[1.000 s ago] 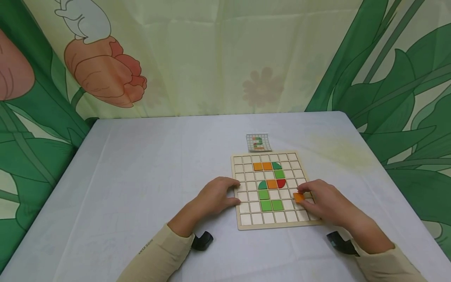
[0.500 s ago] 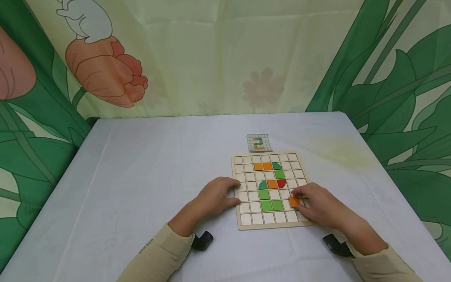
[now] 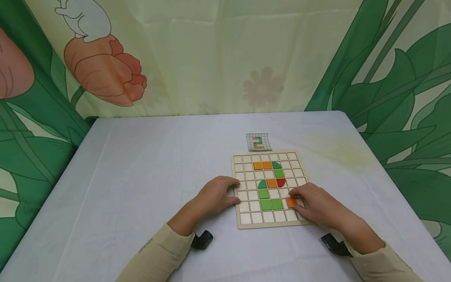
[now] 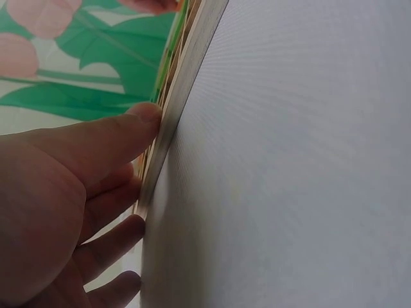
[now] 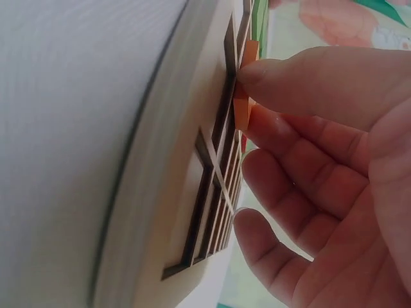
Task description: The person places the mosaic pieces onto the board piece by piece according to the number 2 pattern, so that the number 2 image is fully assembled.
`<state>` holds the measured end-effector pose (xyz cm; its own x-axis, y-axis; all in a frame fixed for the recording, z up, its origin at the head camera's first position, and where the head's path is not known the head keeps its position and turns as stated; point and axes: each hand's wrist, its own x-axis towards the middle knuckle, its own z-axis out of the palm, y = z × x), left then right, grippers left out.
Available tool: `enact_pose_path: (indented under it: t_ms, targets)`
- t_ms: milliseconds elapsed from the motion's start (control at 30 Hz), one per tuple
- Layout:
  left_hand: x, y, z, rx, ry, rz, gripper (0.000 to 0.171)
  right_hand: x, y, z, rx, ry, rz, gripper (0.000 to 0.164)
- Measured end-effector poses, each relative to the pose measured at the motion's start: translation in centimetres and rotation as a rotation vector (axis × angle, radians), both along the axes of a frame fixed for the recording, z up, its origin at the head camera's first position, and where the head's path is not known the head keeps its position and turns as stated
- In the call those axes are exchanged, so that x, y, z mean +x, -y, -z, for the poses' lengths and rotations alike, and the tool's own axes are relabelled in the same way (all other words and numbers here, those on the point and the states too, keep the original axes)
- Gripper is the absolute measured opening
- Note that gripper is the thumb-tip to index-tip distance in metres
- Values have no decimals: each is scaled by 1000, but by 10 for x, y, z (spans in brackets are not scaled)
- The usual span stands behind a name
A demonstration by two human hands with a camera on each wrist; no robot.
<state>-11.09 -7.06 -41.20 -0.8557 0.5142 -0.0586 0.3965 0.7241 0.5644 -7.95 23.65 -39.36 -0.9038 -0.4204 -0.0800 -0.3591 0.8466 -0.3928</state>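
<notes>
A wooden grid board lies on the table, with square orange and green tiles and rounded green and red ones in its cells. My right hand pinches an orange square tile between thumb and fingers. That tile overlaps a cell just right of the two green tiles in the lower row. In the right wrist view the orange tile stands slightly tilted at the grid's dividers. My left hand touches the board's left edge, thumb and fingers spread; the left wrist view has its thumb against the wooden side.
A small printed card with a coloured grid pattern lies just behind the board. White cloth covers the table. A patterned curtain hangs behind its far edge. Black cameras sit at both wrists.
My right hand has moved left over the board with the orange tile, from the right-hand columns to beside the lower green tiles. The left hand has stayed at the board's edge.
</notes>
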Motion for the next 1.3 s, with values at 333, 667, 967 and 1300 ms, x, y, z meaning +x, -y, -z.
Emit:
enact_pose_path:
  t_ms: [333, 667, 967, 1300]
  targets:
    - [1, -1, -1, -2, 7, -7, 47, 2, 3, -1, 20, 7, 2, 27]
    - [1, 0, 1, 6, 2, -7, 47, 3, 6, -3, 8, -11, -11, 26]
    - [1, 0, 1, 11, 0, -8, 45, 4, 8, -3, 1, -17, -18, 23]
    - [0, 0, 2, 10, -7, -3, 46, 3, 8, 0, 2, -47, -36, 22]
